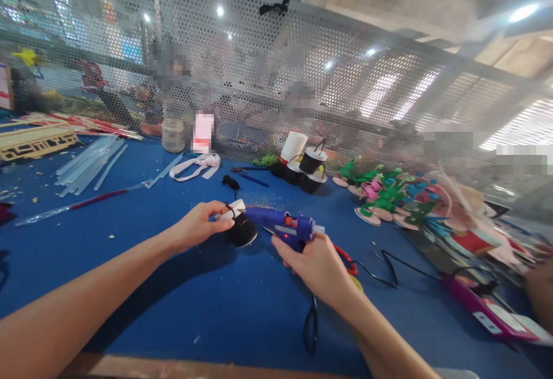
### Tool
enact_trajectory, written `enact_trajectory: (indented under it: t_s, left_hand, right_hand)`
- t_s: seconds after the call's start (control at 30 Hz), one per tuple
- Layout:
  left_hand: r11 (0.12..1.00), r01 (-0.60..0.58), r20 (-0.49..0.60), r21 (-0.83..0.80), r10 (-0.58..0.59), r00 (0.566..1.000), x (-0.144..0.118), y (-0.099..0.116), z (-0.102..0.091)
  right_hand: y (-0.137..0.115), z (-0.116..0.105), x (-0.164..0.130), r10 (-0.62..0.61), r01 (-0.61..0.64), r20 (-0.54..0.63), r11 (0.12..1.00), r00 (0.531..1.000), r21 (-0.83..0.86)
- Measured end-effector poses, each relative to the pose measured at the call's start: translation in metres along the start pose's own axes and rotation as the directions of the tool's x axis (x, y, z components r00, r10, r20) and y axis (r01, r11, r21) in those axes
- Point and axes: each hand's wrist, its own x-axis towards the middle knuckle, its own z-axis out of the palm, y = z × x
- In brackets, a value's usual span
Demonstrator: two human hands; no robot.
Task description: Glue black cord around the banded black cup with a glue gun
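At the frame's centre, a right hand (pixel 317 264) grips a blue glue gun (pixel 283 226) while the left hand (pixel 201 223) pinches a small black-and-white piece (pixel 237 223) on the blue table (pixel 173 287).

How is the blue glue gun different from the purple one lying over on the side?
The blue glue gun is held in the right hand, while the purple glue gun lies alone on the blue table. The blue one points its nozzle at a small black-and-white piece pinched by the left hand; the purple one points at nothing held. A red light shows on the blue one; none is visible on the purple one. Both trail black cords.
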Motion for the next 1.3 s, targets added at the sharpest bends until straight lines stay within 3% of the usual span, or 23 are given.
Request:
enact_trajectory:
  t_s: [0.17,0.4,1.03,1.3]
  left_hand:
    - [0.999,0.017,-0.034,0.044,-0.016,0.999,0.0003,-0.0003,0.0002]
    - [0.996,-0.065,-0.008,0.065,0.066,0.998,0.0041,-0.0041,-0.001]
    - [0.978,-0.162,0.047,0.132,0.157,0.986,0.0043,-0.0015,-0.0053]
    - [0.971,-0.182,0.06,0.153,0.174,0.983,0.0042,-0.001,-0.0055]
  right_hand:
    - [0.001,-0.0004,-0.0005,-0.1,0.097,-0.029,0.992,0.995,-0.082]
    - [0.0068,0.0043,0.0004,-0.18,0.174,-0.034,0.977,0.983,-0.123]
    - [-0.0017,-0.0024,-0.0027,-0.046,0.047,0.009,0.988,0.999,-0.146]
    - [-0.0002,-0.0002,-0.0022,-0.1,0.1,0.01,0.987,0.995,-0.127]
